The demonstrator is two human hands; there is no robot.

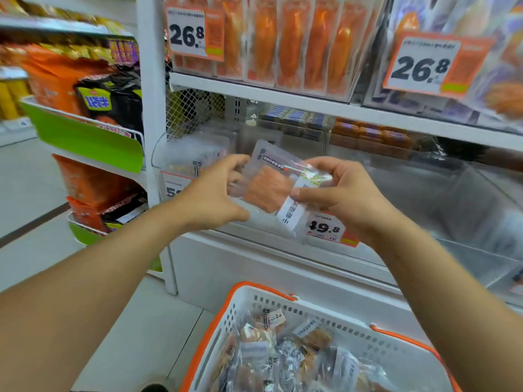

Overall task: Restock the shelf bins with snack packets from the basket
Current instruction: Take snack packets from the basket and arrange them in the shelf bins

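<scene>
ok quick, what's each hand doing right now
Left hand: holds the left edge of the clear snack packet.
Right hand: pinches the same packet's right side, at its white label.

Clear snack packet [266,190] with orange contents, tilted, before clear shelf bin [424,199], above basket [243,304]

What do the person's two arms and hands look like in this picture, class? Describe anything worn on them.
Both arms are bare from the edge of the picture down to the wrists: no sleeves show. The left hand and the right hand wear no gloves. No watch, ring, bracelet or marking is visible on either. The fingernails look short and unpainted.
</scene>
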